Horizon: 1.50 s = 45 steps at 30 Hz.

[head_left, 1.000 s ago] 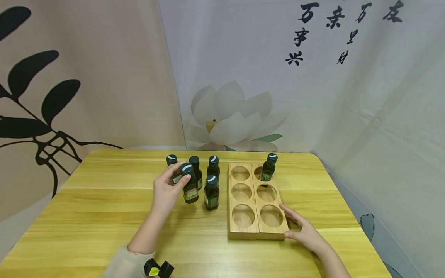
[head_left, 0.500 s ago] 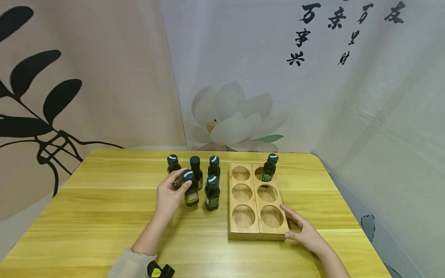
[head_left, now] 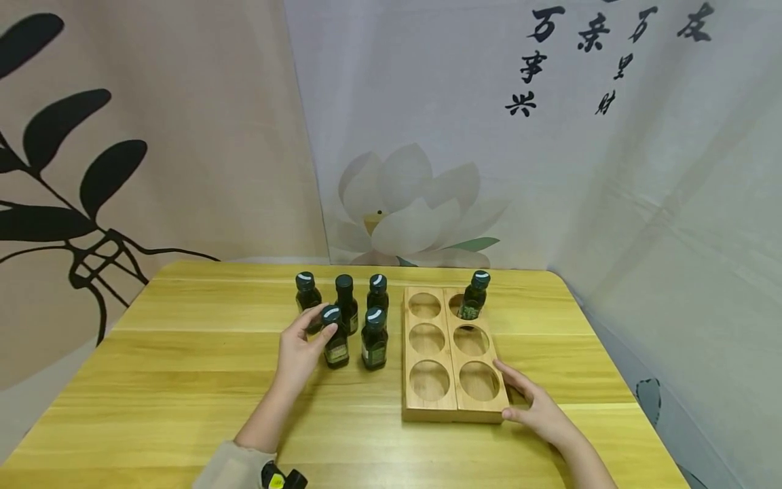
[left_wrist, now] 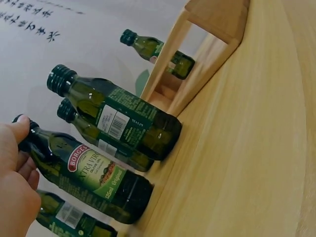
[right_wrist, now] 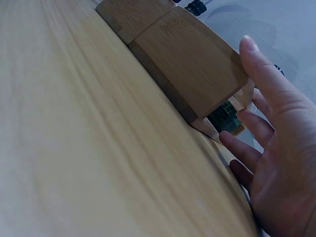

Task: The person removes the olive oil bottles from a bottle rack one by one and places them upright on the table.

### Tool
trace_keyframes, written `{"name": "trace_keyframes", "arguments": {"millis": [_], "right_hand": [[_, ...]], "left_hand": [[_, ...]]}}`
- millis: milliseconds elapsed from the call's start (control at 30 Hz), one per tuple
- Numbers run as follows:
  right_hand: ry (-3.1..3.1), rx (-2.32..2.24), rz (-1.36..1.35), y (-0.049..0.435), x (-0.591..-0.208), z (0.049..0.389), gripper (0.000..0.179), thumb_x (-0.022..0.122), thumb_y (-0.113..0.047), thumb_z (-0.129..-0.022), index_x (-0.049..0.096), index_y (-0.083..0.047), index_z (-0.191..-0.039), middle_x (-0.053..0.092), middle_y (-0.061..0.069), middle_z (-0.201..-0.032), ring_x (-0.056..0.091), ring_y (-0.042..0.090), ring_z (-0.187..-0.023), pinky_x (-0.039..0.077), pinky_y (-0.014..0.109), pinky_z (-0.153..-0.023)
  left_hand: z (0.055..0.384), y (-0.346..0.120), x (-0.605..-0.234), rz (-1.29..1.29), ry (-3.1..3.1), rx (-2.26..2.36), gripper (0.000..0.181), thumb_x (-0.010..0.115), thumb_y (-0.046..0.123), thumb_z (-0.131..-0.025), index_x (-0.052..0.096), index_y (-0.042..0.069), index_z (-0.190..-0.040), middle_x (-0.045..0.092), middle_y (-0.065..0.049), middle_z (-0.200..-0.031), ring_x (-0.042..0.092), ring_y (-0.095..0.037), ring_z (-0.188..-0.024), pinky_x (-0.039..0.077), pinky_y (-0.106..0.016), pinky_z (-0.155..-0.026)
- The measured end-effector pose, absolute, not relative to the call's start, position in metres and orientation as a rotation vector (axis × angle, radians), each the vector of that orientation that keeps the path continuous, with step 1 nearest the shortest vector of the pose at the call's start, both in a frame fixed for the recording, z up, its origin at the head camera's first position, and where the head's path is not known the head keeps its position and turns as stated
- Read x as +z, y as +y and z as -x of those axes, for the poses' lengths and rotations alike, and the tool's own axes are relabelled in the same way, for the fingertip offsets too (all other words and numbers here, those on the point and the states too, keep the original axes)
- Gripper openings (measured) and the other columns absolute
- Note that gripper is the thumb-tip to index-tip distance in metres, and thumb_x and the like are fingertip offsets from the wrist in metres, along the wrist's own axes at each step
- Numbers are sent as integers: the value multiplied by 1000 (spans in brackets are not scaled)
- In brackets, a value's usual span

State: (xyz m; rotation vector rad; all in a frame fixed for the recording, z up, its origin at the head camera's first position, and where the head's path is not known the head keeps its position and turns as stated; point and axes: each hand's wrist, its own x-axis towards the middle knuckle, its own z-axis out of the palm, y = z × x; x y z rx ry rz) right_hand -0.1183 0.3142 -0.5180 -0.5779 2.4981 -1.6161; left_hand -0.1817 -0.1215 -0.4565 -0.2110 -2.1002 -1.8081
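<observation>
My left hand pinches a small dark-green olive oil bottle near its cap. In the left wrist view this olive oil bottle's label faces the camera, and its base appears to be at the tabletop. More dark-green bottles stand close by: one to its right and several behind, including the far-left bottle. My right hand rests at the near right corner of a two-row wooden rack with round holes. Its thumb and fingers touch the rack's edge, slightly bent.
One bottle stands in the rack's far right hole, leaning a little; the other holes hold nothing. A yellow wooden table carries everything. Printed cloth hangs behind its far edge.
My left hand has lowered the olive oil bottle and moved slightly right and nearer, uncovering more of the far-left bottle. My right hand and the rack have stayed in place.
</observation>
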Motion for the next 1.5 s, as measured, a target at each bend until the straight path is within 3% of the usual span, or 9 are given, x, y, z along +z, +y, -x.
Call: {"name": "trace_keyframes", "arguments": {"millis": [133,267,333,500,567,633,833,1100,1500], "right_hand": [[2500,-1611,563,314,-517,117,77,74,-12,-85,34,-20,-150,34,6,-151,38,5,-128,28,42,-105],[2493,-1613,568,314,-517,117,76,74,-12,-85,34,-20,-150,34,7,-151,38,5,-128,28,21,-100],[2493,-1613,563,314,-517,117,76,74,-12,-85,35,-20,-150,34,7,-151,38,4,-128,28,23,-101],[2483,-1623,558,313,-516,118,76,74,-14,-85,34,-20,-150,33,9,-151,37,3,-127,25,56,-103],[2480,-1627,562,313,-516,118,76,74,-14,-85,34,-19,-150,33,9,-151,37,3,-127,23,62,-101],[2481,-1624,565,314,-516,118,76,74,-14,-86,34,-20,-150,34,9,-151,38,4,-127,26,57,-103],[2471,-1640,589,315,-517,117,75,73,-13,-86,34,-18,-150,35,9,-150,40,7,-127,30,23,-100],[2462,-1648,600,315,-517,118,75,73,-13,-86,35,-18,-150,35,10,-150,40,6,-127,30,21,-100],[2473,-1642,610,314,-516,118,77,74,-9,-84,34,-18,-150,35,10,-150,40,6,-127,31,21,-100]], "left_hand": [[181,-122,-455,203,-2119,-1810,42,74,8,-84,62,0,-123,62,-12,-121,53,-19,-103,41,-45,-96],[179,-122,-450,156,-2175,-1781,44,76,12,-83,63,2,-124,61,-14,-121,54,-23,-104,41,-47,-96],[179,-123,-448,143,-2204,-1765,46,77,15,-83,63,3,-124,61,-14,-121,54,-25,-105,40,-48,-97],[180,-124,-442,176,-2196,-1760,47,77,17,-83,62,5,-126,62,-11,-121,53,-24,-108,37,-52,-98],[181,-124,-438,211,-2157,-1775,46,76,16,-84,61,4,-126,62,-11,-121,52,-22,-109,36,-51,-98],[180,-123,-431,236,-2123,-1789,44,74,14,-85,61,3,-126,63,-11,-120,52,-21,-110,36,-49,-100],[165,-110,-393,274,-2073,-1803,42,71,4,-86,59,-2,-126,63,-15,-119,50,-22,-113,34,-47,-101],[147,-82,-359,376,-2007,-1852,43,68,-5,-85,56,-9,-126,60,-24,-119,51,-26,-112,36,-46,-99],[143,-38,-357,563,-1991,-1915,44,69,-4,-85,57,-5,-127,61,-19,-119,51,-28,-114,38,-45,-99]]}}
